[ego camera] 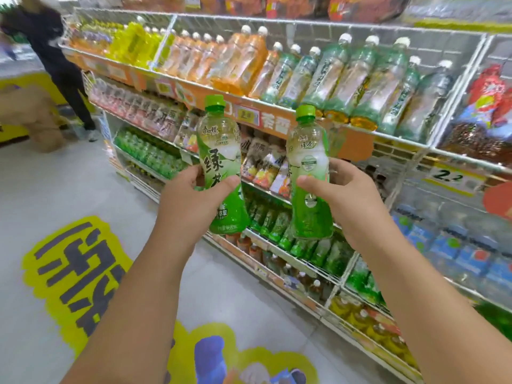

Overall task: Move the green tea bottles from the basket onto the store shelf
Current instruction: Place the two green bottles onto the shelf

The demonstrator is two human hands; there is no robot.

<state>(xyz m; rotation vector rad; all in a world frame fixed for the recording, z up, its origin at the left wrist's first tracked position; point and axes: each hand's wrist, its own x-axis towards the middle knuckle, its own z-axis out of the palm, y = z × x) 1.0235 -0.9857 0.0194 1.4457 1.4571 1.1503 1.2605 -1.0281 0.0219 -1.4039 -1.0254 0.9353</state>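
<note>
Shelf stock from twelve to three o'clock is motion-blurred; labels unreadable. Orange price strip point(194, 98) partly covered by two green-capped clear plastic tea bottles point(221, 167). Dark-clothed person point(55, 59) at ten o'clock cut by frame edge. Basket not visible.

Two bottles side by side before the shelf point(277, 103), left bottle point(221, 167) beside right bottle point(310, 176)

Bright, even store light, motion blur over the shelf point(277, 103), wide-angle bending toward the edges.
</note>
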